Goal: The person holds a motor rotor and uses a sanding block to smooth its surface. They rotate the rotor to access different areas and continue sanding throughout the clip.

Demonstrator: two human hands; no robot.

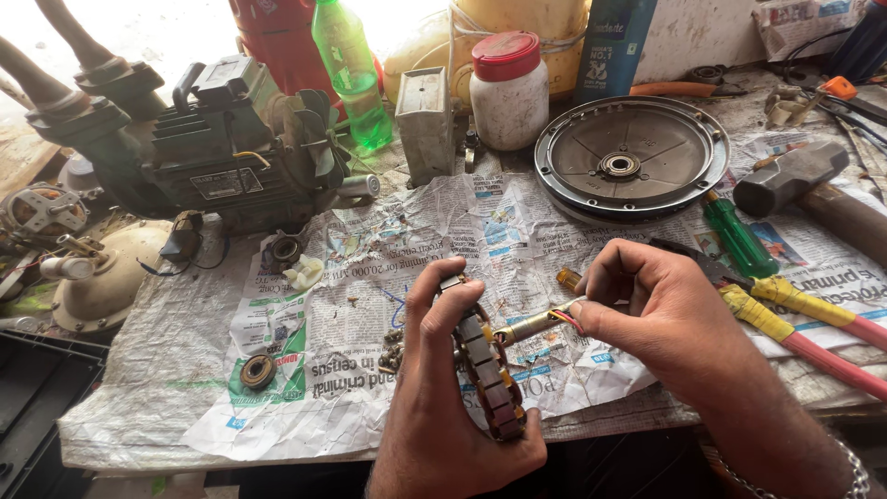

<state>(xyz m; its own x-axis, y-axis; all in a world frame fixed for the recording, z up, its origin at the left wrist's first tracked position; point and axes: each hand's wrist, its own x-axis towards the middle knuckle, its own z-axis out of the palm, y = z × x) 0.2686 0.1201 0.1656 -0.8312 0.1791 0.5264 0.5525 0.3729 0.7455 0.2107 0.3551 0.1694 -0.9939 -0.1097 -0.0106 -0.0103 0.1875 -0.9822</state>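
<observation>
My left hand (442,388) grips a round wound stator (490,374) on edge, its copper coils and metal teeth facing right, low over the newspaper (443,231). Thumb and forefinger pinch its upper rim. My right hand (651,310) pinches a yellowish sleeved lead with thin red wires (545,322) that runs from the stator toward my fingers. An amber-handled tool (567,277) lies just behind the right hand's fingers.
A green water pump motor (236,152) sits back left. A round metal cover plate (631,162), white jar (508,92), green bottle (351,69), hammer (804,185), green screwdriver (736,236) and yellow-red pliers (804,323) lie around. A bearing (258,371) and small screws (391,356) rest on the paper.
</observation>
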